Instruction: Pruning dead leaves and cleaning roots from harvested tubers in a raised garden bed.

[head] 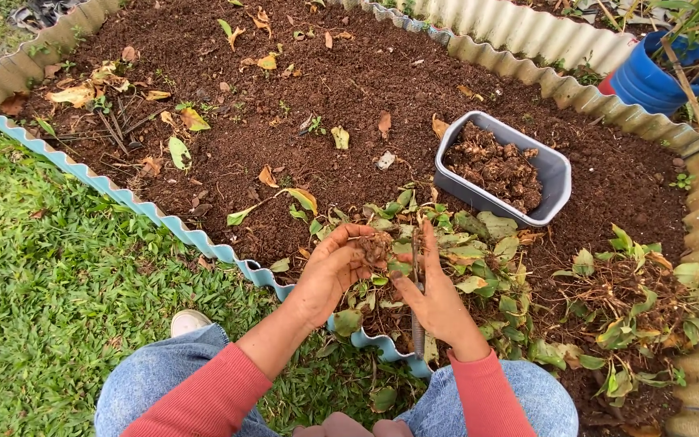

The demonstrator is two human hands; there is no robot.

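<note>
Fingers of the left hand curl around a clump of roots and soil, held above the pulled leafy plants at the near edge of the garden bed. Beside it, the right hand is clenched on a thin dark tool. Farther out, a grey rectangular tub of dug rhizomes rests on the soil; a blue pot stands beyond the corrugated metal edging.
</note>
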